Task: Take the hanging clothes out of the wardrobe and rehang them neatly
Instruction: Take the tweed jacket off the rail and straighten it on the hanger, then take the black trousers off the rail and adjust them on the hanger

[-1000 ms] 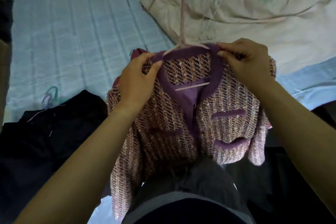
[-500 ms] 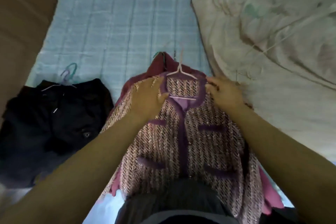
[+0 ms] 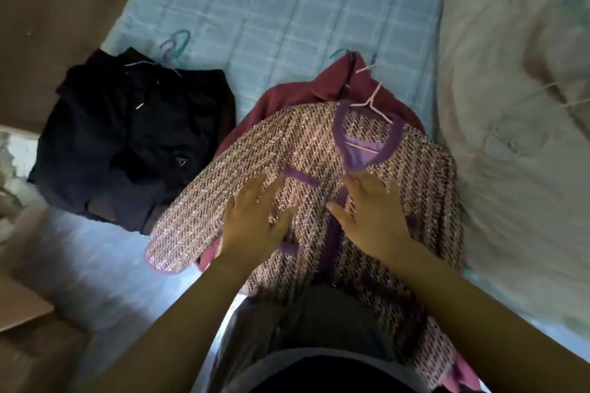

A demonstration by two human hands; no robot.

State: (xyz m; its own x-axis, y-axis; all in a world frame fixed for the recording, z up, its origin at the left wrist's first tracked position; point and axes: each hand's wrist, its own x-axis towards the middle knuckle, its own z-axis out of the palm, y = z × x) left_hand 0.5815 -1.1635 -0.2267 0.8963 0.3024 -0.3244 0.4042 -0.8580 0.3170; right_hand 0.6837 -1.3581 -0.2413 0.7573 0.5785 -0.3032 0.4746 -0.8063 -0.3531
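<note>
Progress: jacket [image 3: 319, 153] is laid on its hanger [image 3: 372, 99] atop a maroon garment [image 3: 303, 89] on the bed [image 3: 287, 9] | left hand [image 3: 255, 223], right hand [image 3: 373, 214] are pressed flat on it, fingers spread | rehanging is judged not yet done.

Both hands, left hand [image 3: 255, 223] and right hand [image 3: 372, 217], lay flat on the tweed jacket [image 3: 319, 150], which rested on the bed [image 3: 287, 3]; dark clothes [image 3: 134, 137] lay just left of the jacket.

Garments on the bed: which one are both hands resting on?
The pink tweed jacket with purple trim; left hand and right hand lie flat on it. The maroon garment lies beneath, the black pile apart.
</note>
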